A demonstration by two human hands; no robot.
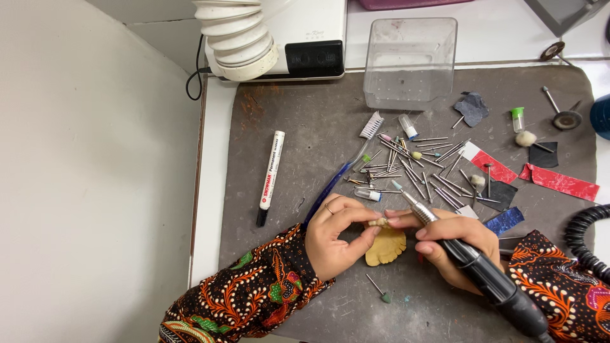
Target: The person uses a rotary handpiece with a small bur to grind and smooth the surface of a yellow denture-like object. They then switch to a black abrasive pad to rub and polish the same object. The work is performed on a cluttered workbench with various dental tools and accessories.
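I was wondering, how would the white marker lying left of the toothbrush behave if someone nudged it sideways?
The white marker looks round-bodied and lies flat, so it would probably roll. The grey mat under it looks matte, which may slow it. It seems stiff and light, with its dark tip end toward the left hand.
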